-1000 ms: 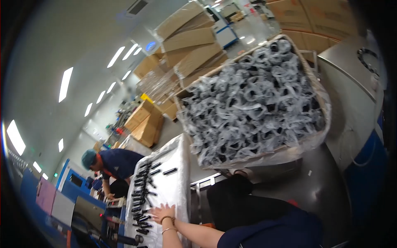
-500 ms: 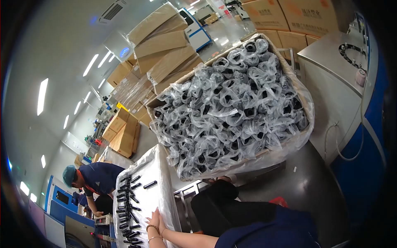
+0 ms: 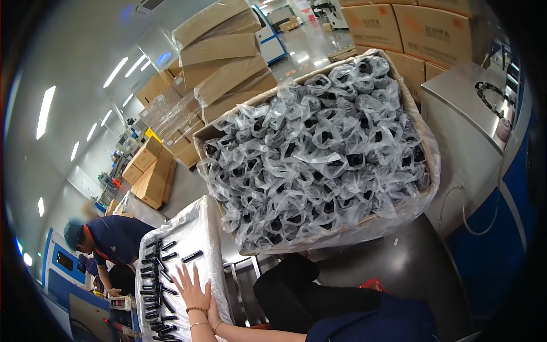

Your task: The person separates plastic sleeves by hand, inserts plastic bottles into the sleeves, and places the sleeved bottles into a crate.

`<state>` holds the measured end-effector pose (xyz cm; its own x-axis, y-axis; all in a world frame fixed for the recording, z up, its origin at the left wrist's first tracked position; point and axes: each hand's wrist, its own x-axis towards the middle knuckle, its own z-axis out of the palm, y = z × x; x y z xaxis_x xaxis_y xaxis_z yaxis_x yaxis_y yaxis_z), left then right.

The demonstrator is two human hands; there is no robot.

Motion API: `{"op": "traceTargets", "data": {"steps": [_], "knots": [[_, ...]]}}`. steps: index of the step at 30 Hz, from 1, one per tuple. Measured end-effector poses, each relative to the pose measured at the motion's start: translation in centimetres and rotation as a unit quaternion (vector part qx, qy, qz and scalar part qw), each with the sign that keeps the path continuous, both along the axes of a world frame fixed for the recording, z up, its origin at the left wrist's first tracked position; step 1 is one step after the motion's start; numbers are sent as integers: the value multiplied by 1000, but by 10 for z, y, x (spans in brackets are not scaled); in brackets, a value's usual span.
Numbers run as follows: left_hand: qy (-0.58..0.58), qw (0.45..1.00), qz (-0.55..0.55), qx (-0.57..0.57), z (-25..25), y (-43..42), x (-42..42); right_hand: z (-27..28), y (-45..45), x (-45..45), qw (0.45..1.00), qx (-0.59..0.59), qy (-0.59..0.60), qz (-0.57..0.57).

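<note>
My left hand, with a beaded bracelet and a bangle at its wrist, is held over the white-lined tray, its fingers spread and nothing in them. My right hand is close beside the left wrist, seeming to touch it; its fingers are mostly hidden. Many short, shiny black tube-like pieces lie in a rough column along the tray's far left side. A single black piece lies apart, just beyond my left fingertips.
A large lined carton full of dark parts in clear plastic bags stands beside the tray. A co-worker bends down at the left. Stacked cardboard boxes stand behind. At right is a metal-topped machine.
My left hand has spread its fingers and reached farther over the tray, towards the black pieces. The right hand is now lower, by the left wrist. The whole view has shifted slightly.
</note>
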<state>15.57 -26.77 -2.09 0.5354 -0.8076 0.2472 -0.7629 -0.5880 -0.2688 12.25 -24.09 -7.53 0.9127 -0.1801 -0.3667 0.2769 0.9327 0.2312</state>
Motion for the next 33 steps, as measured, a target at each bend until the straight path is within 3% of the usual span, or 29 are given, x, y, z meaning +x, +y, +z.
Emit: {"op": "traceTargets", "data": {"steps": [6, 9, 16, 21, 24, 28, 30, 33], "knots": [[-9, 998, -61, -14, 0, -14, 7, -6, -11, 8, 998, -27, -30, -47], [-35, 995, -80, -47, -3, -9, 10, 1, -15, -2, 995, -9, -98, -25], [-38, 991, -78, -105, -5, 4, 6, 3, -14, -11, 992, -54, -108, 20], [-140, 974, -177, -18, -14, 14, 8, 3, -9, -14, 989, -63, -131, 12], [-206, 963, -170, -32, -15, 22, 4, -2, -6, -15, 988, -85, -118, 40], [-174, 971, -74, -148, -21, 40, -3, -3, -2, -17, 970, -161, -176, 54], [-190, 959, -91, -190, -19, 51, -3, 2, 1, -20, 975, -176, -114, 68], [-170, 935, -85, -299, -15, 64, -18, -13, -1, -7, 965, -196, -137, 111]]}}
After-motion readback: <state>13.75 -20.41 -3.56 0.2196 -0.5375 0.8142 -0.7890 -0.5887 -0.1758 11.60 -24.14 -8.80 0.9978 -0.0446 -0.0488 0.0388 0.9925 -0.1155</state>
